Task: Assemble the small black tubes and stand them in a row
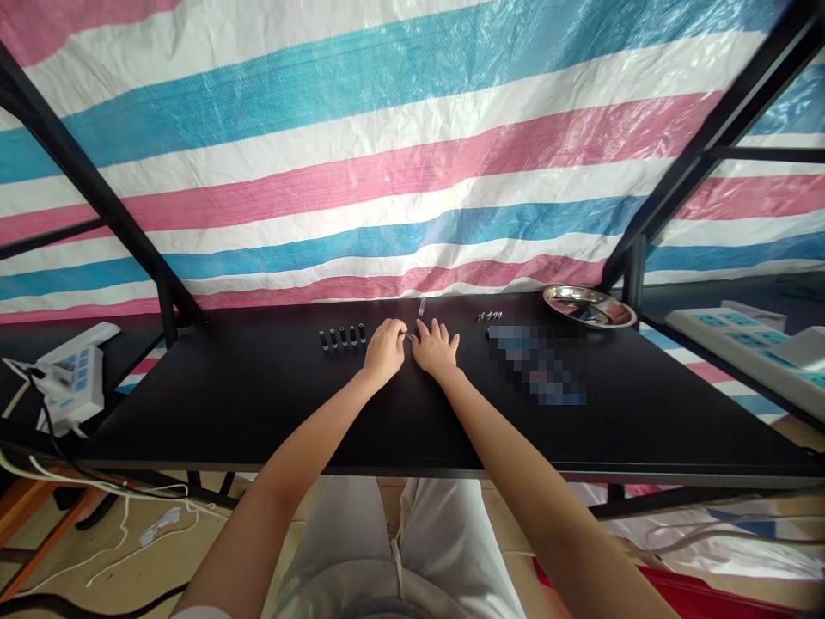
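A: Left grip [385, 351]?
B: Thumb and forefinger pressed together, apparently pinching a small piece [409, 336]. Its end pokes out toward the other side; the rest is covered by the fingertips. Remaining fingers curl out of view beneath.
A: Right grip [436, 346]?
B: Fingers fanned out, low over the desk [258, 400]. Thumb reaches to the piece; contact or a slim gap, cannot tell.
A: So the piece sits between the two, mid-desk, toward the back. What is it?
B: Thin, greyish. Too small to say more.
A: Nearby?
B: Five black tubes [344, 336] in a row, just left of the left grip. Ends pale, detail lost. A clear tube [422, 305] behind the hands, near the back edge; hard to make out against the desk.
A: Right side?
B: A few shiny bits [490, 316], bunched, no counting them surely. In front of them a pixelated patch [534, 365], dark and blue, contents unreadable. Farther right, at the back corner, a metal dish [589, 308]; glare muddles its inside.
A: Edges?
B: Right power strip [715, 331] cut by the frame. Left power strip [83, 378] partly hidden under plugs and cords.
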### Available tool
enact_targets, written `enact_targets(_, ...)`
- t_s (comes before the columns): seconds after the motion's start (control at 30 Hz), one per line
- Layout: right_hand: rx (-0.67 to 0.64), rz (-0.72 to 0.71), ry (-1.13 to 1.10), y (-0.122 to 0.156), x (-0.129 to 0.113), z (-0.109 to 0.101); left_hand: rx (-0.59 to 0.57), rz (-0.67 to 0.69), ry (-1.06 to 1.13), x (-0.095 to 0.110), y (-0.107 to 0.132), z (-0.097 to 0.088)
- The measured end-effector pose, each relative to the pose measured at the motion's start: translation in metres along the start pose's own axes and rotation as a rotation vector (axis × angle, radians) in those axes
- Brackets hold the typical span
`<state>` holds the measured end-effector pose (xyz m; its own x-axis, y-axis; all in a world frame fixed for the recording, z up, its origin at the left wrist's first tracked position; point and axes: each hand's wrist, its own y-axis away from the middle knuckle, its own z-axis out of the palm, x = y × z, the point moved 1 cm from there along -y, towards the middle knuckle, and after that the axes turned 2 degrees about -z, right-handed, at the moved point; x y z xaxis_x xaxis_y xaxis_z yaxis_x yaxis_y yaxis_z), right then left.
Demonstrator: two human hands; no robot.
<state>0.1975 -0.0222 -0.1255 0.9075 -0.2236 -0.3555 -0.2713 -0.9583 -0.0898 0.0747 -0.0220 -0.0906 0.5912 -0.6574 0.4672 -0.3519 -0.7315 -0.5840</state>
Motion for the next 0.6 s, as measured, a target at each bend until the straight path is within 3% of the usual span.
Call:
enact_targets(0.17,-0.066,0.017,0.023,-0.028,-0.004,0.005,0.073,-0.036,0.146,-0.008,0.028,-0.018)
enact_targets(0.37,-0.040,-0.023,-0.026,-0.045,-0.002,0.009,0.084,-0.085,0.198,-0.015,0.037,-0.018)
enact_targets(0.47,0.067,-0.078,-0.094,-0.040,0.001,0.010,0.098,-0.099,0.222,-0.016,0.037,-0.018)
enact_targets(0.6,0.314,-0.234,-0.277,-0.021,0.003,0.006,0.144,-0.156,0.281,-0.016,0.036,-0.019)
